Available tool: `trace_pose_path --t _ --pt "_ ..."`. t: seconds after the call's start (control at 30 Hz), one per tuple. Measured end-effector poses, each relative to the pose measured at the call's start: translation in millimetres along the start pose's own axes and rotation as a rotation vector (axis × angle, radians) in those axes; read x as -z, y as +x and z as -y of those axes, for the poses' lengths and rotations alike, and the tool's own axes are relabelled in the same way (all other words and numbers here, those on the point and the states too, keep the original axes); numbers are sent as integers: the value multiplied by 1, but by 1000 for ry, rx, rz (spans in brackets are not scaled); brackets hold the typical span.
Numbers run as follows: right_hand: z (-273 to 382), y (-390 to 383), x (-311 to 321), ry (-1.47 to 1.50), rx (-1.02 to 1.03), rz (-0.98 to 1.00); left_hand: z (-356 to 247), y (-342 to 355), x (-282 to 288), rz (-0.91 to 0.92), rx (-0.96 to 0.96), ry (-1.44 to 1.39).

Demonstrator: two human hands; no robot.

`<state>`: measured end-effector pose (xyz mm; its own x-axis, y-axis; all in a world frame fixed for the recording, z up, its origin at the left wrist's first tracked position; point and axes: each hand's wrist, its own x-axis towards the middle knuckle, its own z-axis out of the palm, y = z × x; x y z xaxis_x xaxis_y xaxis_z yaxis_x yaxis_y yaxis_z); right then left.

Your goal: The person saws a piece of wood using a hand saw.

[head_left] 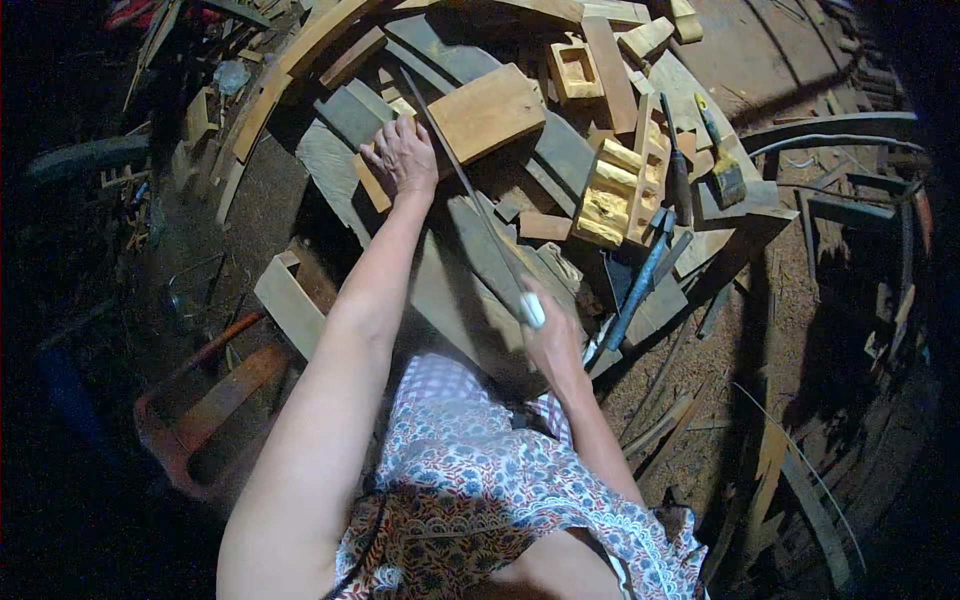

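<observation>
My left hand [405, 160] rests with bent, spread fingers on wood pieces at the upper middle of the workbench, beside a pale brown block [487, 110]. My right hand [548, 335] is closed on the white handle [532, 309] of a long, thin-bladed tool [460, 170], whose blade runs diagonally up past my left hand. Grey boards [465, 255] lie under the blade. To the right are carved yellowish wooden pieces [607, 200], a blue-handled tool [636, 300], a dark slender tool [676, 150] and a brush [718, 160] with a yellow handle.
Curved wooden strips [275, 80] arc along the bench's left and upper side. A rusty orange metal frame [195, 430] and a pale board [285, 300] are at the lower left. Wood scraps [775, 450] and metal frames [850, 207] crowd the ground on the right.
</observation>
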<state>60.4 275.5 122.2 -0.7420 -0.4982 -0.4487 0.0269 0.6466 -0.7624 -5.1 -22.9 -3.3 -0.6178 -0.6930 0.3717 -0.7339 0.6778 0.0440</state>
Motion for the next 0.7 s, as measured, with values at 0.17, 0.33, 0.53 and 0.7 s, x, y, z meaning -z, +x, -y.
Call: trace_pose_path --t 0.17,0.33,0.53,0.7 --pt "7 61 -24 -9 100 -41 -9 -3 -5 61 19 -53" --pt "-19 -24 -6 -40 1 -2 -2 -4 -3 36 66 -40" --pt "-30 -31 5 -4 -20 -40 -12 -6 -5 57 51 -6" --pt "-18 10 11 -55 -94 26 -7 -3 -12 -70 98 -3"
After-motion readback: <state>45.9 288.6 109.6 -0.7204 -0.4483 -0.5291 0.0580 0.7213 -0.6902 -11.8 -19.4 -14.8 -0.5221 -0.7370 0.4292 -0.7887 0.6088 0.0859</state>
